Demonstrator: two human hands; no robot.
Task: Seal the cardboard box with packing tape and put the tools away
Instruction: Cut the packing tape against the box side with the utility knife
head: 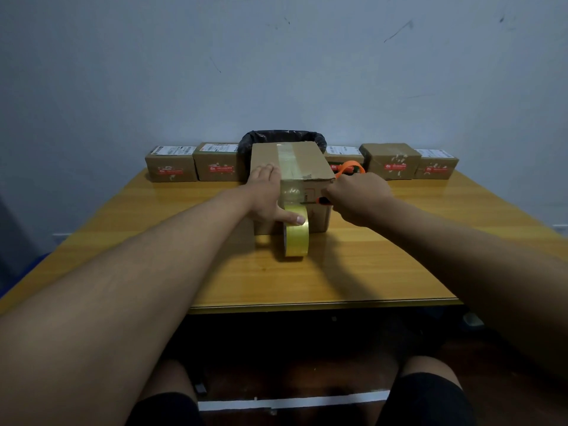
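Observation:
A brown cardboard box (310, 162) stands in the middle of the wooden table (368, 265), with a strip of clear tape running over its top and down its near face. A yellowish tape roll (295, 238) stands on edge against the box's near face, still joined to that strip. My left hand (265, 195) lies on the box's left top edge, its thumb pressing the top of the roll. My right hand (358, 193) grips orange scissors (347, 170); their blades point left at the tape on the near face.
Several small sealed parcels (172, 164) with red labels line the table's far edge on both sides. A bin with a black liner (282, 138) sits behind the box. The near table edge runs just above my knees.

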